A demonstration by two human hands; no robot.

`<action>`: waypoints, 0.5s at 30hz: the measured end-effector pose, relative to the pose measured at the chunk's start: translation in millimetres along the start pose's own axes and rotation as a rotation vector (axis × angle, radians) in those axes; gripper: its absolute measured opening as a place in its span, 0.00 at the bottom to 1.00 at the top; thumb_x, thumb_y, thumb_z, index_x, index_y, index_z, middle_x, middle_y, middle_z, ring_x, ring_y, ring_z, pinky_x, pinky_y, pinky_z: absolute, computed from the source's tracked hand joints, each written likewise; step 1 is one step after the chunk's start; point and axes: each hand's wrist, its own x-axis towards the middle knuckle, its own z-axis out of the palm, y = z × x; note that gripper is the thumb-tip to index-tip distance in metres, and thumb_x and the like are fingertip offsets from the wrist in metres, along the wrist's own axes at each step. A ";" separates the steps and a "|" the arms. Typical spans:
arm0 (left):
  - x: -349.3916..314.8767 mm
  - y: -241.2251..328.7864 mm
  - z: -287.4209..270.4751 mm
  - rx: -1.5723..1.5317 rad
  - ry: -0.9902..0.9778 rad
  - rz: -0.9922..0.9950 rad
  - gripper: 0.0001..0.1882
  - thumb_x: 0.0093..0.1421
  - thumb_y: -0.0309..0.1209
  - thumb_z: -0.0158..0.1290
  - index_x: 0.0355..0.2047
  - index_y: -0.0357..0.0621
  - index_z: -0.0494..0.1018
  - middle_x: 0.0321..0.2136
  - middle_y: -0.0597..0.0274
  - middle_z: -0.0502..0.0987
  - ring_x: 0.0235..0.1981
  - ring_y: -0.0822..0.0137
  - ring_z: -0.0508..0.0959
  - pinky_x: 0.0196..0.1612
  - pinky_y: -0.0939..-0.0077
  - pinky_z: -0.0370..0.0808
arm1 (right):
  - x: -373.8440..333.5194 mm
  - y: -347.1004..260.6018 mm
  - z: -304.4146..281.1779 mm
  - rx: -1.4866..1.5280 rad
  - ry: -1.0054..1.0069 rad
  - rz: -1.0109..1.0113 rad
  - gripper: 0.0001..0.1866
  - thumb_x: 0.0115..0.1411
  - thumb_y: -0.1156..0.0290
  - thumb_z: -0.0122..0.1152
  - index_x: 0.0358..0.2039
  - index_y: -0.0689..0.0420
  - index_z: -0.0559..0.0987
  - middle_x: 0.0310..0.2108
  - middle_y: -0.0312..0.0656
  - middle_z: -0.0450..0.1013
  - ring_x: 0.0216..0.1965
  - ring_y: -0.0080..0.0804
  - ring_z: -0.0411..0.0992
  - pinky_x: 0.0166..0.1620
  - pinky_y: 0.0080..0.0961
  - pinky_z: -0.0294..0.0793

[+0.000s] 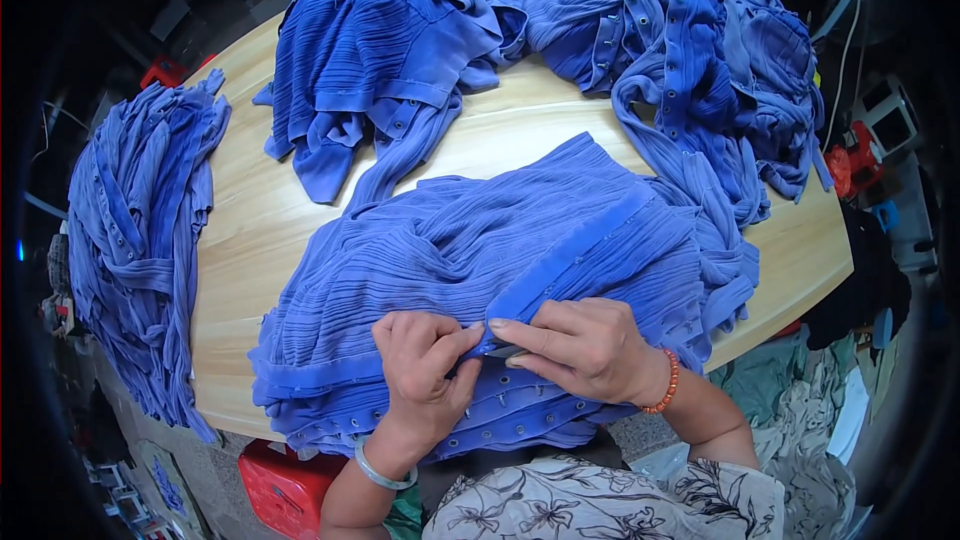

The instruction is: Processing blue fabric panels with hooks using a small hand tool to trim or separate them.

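Note:
A blue ribbed garment (430, 250) lies spread over a stack of similar pieces at the near side of the table. Its smooth front band (570, 252) slants down toward my hands. My left hand (428, 365) is closed, pinching the lower end of the band between thumb and fingers. Close beside it, my right hand (585, 348) grips a small dark pointed tool that looks like thread snips (506, 349). The tips of the snips are at the pinched fabric; my fingers cover the rest. Round metal eyelets line the bands below my hands.
Another blue garment pile (140, 250) hangs over the table's left edge. Heaped garments (390, 50) lie at the back, with more (700, 70) at the back right. The wooden tabletop (235, 200) shows between them. A red stool (283, 488) stands below the near left edge.

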 end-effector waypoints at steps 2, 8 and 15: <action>-1.0 0.1 1.2 0.024 0.009 0.016 0.21 0.38 0.22 0.65 0.37 0.47 0.81 0.30 0.67 0.74 0.34 0.63 0.73 0.46 0.62 0.61 | -0.3 -0.2 0.8 0.006 -0.002 0.004 0.23 0.53 0.66 0.73 0.52 0.49 0.83 0.23 0.32 0.71 0.20 0.27 0.71 0.23 0.25 0.69; -2.6 -0.4 3.8 0.092 0.045 0.074 0.22 0.38 0.23 0.64 0.38 0.47 0.82 0.30 0.68 0.74 0.34 0.64 0.73 0.45 0.61 0.60 | 1.0 -1.5 1.7 -0.025 0.011 -0.027 0.23 0.54 0.66 0.73 0.52 0.47 0.83 0.23 0.31 0.71 0.20 0.26 0.71 0.23 0.24 0.68; -1.9 -0.6 5.8 0.056 0.056 0.046 0.21 0.37 0.22 0.64 0.36 0.46 0.82 0.29 0.68 0.74 0.33 0.65 0.73 0.44 0.62 0.60 | -0.5 0.3 1.2 -0.029 -0.008 -0.036 0.23 0.54 0.66 0.72 0.52 0.47 0.83 0.24 0.31 0.72 0.20 0.25 0.71 0.23 0.24 0.68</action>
